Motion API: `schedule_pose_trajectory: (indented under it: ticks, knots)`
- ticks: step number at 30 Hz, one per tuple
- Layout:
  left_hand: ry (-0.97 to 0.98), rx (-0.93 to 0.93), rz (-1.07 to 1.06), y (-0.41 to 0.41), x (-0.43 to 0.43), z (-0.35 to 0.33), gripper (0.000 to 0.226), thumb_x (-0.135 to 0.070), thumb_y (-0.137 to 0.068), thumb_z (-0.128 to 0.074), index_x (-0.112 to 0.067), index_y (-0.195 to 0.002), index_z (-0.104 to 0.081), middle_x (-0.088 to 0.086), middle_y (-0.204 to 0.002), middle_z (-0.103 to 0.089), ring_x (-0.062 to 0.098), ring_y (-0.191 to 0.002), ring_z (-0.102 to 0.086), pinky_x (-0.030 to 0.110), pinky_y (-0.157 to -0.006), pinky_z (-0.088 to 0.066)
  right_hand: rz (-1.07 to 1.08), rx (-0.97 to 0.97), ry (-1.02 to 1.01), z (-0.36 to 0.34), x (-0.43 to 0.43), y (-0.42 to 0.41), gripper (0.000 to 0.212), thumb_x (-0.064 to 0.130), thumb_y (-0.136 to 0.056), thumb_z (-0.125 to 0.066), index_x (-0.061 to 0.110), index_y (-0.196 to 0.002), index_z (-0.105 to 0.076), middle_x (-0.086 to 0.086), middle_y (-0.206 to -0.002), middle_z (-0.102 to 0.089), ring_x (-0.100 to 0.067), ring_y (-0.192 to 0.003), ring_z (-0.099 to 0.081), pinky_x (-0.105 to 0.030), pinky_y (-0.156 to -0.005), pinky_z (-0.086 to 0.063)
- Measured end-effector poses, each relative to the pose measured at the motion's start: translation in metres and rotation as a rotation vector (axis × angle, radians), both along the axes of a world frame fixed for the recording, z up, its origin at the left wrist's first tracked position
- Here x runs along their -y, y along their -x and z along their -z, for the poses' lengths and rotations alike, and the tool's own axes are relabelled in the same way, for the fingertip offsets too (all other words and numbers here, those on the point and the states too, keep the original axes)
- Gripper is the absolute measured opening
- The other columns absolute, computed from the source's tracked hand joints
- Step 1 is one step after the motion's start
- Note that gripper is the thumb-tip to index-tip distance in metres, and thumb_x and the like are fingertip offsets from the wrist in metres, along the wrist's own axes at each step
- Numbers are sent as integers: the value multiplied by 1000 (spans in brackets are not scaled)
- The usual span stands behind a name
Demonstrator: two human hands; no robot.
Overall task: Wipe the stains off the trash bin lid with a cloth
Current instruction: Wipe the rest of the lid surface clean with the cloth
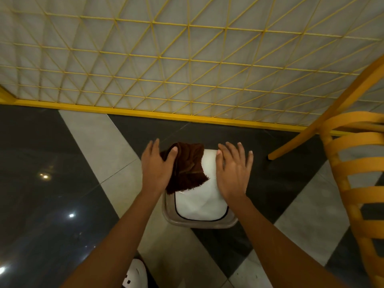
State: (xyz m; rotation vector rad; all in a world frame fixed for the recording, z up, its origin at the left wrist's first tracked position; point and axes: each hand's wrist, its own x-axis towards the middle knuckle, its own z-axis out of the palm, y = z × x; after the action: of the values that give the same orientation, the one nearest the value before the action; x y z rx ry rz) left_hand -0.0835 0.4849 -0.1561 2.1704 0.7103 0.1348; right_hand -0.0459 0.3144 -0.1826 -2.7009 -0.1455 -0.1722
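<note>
so the bin itself is mostly hidden; looking straight down you only get the white trash bin lid and the grey-brown rim round it, the body underneath is out of sight, and whatever's inside the bin can't be seen since the lid is down; the far edge of the lid is covered by cloth and hands, so its shape back there is hard to make out; honestly can't pick out any stains on the white part that shows, just some glare near the cloth's fringe

the dark brown cloth lies crumpled over the far left corner of the lid, hanging a bit past the left edge; the left hand is at that left edge with fingers straight and loose, thumb lying across the cloth, nothing gripped; can't tell how hard it presses; the right hand is spread wide and flat along the lid's right edge, holding nothing, well clear of the cloth

the bin stands on a floor of dark glossy and pale grey tiles, near a yellow wire grid panel; a yellow slatted chair is cut off by the right edge; a white shoe is cut off at the bottom
</note>
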Motion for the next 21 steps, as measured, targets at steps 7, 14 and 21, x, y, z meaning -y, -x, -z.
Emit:
schedule_pose_trajectory:
  ticks: [7,14,21]
  knots:
    - [50,35,16,-11,12,-11,29,-34,-85,-61,-12,-104,-65,2,-98,-64,12,-87,-55,24,-75,-40,-153,-68,2,-26,-18,8,66,52,-90,-7,20,-126,-52,0,-143,-42,-19,-142,-16,-41,-115,4]
    - [267,142,56,-29,41,-51,19,-27,-88,-57,-19,-103,-65,1,-98,-66,16,-94,-60,28,-84,-46,33,-487,-762,-58,-25,-4,29,33,-91,-51,14,-113,-54,-5,-118,-58,-19,-120,-48,-29,-106,-38]
    - [864,51,-2,-67,72,-130,23,-29,-84,-46,-16,-86,-65,5,-92,-67,22,-89,-62,38,-78,-46,173,-737,-1549,-149,43,-28,36,13,-83,-62,4,-116,-50,-11,-106,-64,-21,-96,-64,-26,-71,-55]
